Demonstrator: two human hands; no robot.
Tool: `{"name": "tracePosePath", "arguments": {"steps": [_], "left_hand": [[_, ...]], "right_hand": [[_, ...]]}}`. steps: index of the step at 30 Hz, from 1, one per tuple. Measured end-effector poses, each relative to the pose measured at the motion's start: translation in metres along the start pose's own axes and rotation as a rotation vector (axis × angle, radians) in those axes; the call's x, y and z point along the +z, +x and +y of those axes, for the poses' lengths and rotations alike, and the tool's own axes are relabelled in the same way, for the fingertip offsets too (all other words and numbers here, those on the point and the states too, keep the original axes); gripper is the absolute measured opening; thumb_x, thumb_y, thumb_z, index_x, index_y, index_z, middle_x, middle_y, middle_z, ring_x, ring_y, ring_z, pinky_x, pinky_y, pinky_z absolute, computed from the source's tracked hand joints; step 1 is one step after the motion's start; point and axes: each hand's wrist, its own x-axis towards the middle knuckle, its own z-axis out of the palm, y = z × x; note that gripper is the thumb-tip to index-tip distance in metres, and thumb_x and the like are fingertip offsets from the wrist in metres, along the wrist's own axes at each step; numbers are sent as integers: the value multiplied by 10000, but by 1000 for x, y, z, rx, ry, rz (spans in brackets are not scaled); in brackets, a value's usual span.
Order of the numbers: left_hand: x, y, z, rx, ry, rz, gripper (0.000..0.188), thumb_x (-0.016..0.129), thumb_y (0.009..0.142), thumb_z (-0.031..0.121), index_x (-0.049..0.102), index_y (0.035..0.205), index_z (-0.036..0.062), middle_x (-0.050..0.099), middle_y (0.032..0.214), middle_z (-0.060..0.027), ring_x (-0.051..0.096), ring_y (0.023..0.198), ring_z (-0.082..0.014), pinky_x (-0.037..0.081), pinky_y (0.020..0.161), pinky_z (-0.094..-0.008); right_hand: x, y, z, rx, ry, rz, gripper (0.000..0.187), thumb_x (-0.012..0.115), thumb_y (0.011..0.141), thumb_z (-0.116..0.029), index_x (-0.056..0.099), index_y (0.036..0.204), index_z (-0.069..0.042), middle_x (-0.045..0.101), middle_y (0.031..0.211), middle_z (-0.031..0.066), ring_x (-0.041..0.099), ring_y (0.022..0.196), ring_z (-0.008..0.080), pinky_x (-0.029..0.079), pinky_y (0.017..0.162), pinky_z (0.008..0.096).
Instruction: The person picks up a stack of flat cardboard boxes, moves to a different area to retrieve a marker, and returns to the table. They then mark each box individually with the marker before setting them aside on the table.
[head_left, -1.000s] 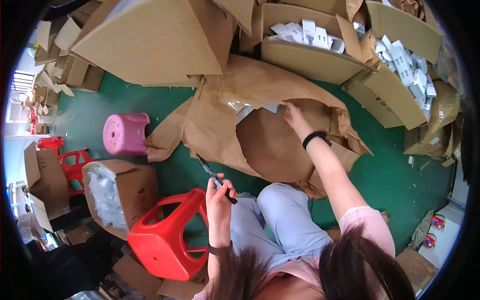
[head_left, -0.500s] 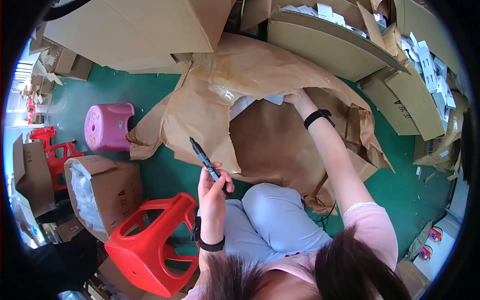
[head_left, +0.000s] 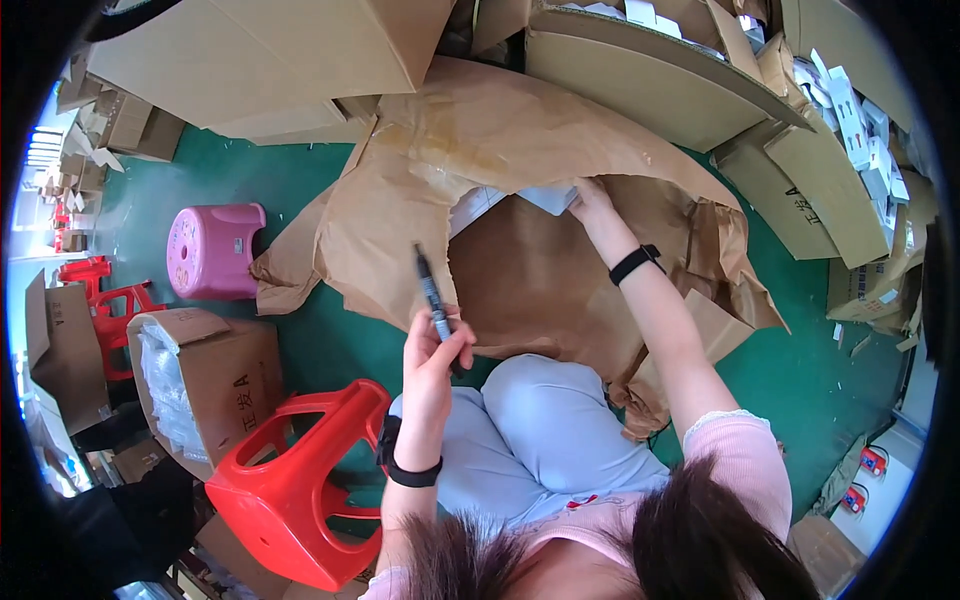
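Note:
Between the thumb and fingers of my left hand [head_left: 436,352] is a black marker pen [head_left: 431,285], its dark end pointing up and away from me. A large sheet of brown wrapping paper [head_left: 385,225] spreads in front of my knees, torn open in the middle. My right hand [head_left: 591,199] reaches into that opening with its fingers closed on the edge of a flat white box [head_left: 550,198]. Another white piece [head_left: 476,208] lies left of it, partly under the paper. The paper's upper edge covers much of both.
A red plastic stool [head_left: 300,480] stands at my left beside a carton of clear plastic wrap [head_left: 240,390]. Farther left is a pink stool [head_left: 214,252]. Big cardboard boxes [head_left: 640,85] line the far side, some holding small white boxes [head_left: 868,150].
The marker has swung more upright and shifted slightly right with my left hand. More of the white box shows at my right hand, which has drawn it slightly toward me.

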Motion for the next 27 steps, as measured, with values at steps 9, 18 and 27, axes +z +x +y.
{"name": "tracePosePath", "arguments": {"steps": [9, 18, 27], "left_hand": [[40, 62, -7, -131, 351, -224, 103, 526, 764, 28, 439, 820, 35, 496, 678, -41, 425, 449, -79, 314, 420, -199], [63, 84, -58, -333, 449, -462, 106, 511, 769, 23, 453, 858, 27, 480, 654, -22, 429, 491, -77, 349, 442, -206], [101, 58, -77, -410, 464, -644, 195, 511, 791, 54, 469, 971, -10, 478, 759, -26, 465, 630, -90, 398, 573, -213]], "right_hand": [[-84, -139, -7, -78, -7, 83, 487, 640, 706, -12, 436, 1149, -24, 518, 1100, 69, 494, 1025, 201, 409, 871, 332], [-114, -224, -8, 231, -532, 243, 503, 624, 759, -126, 390, 1195, -36, 533, 1069, 54, 538, 939, 186, 467, 773, 343], [-42, -248, -80, -374, -1537, -334, 357, 599, 708, -36, 522, 1054, -72, 583, 707, 98, 580, 618, 152, 465, 578, 264]]}}
